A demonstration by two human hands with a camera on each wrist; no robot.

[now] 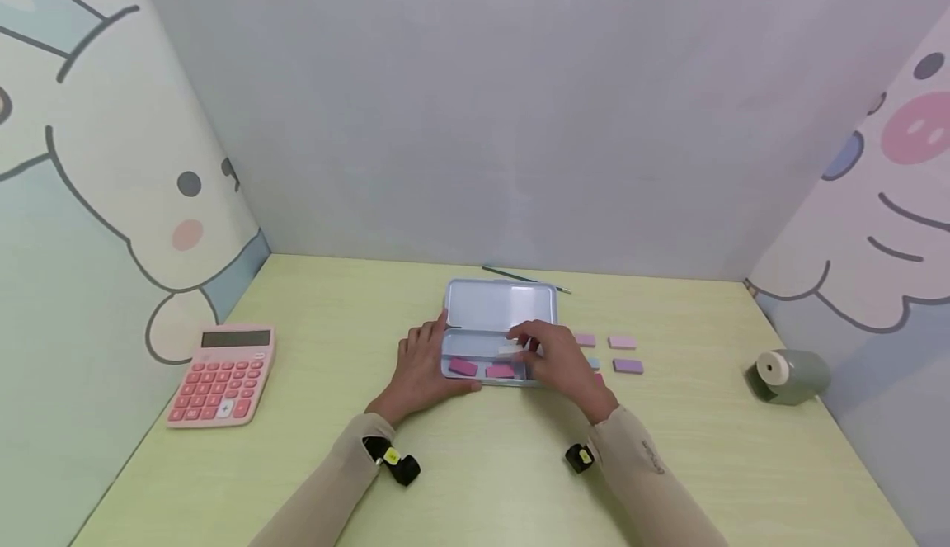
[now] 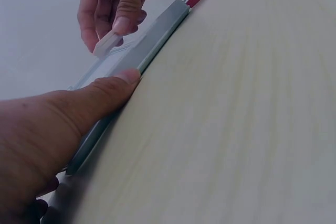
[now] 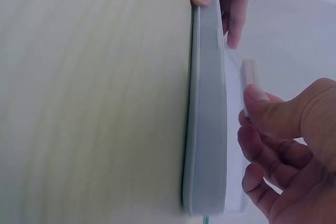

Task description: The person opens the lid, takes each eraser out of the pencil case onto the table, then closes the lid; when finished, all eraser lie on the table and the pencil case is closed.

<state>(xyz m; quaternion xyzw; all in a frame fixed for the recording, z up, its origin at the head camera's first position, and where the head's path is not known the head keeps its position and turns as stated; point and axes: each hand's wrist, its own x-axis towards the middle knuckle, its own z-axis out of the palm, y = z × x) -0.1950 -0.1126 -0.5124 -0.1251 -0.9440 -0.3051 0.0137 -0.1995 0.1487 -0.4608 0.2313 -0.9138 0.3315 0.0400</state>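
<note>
A light-blue pencil case (image 1: 500, 304) lies with its lid raised at the middle of the table. My left hand (image 1: 426, 363) holds its left end, with the thumb (image 2: 107, 90) along the front edge and the other fingers by the left side. Over the tray my right hand (image 1: 557, 361) pinches a small white block (image 2: 106, 43) between thumb and fingers. Inside the case lie a magenta block (image 1: 463, 367) and a pink block (image 1: 500, 371). To its right are a lilac block (image 1: 622, 341), a purple block (image 1: 627, 366) and several others, some partly hidden by the right hand.
A pink calculator (image 1: 223, 376) lies at the left. At the right stands a grey-green pencil sharpener (image 1: 790, 376) with a round pale front. Behind the case lies a dark pencil (image 1: 512, 274). Printed walls enclose the table's back and sides.
</note>
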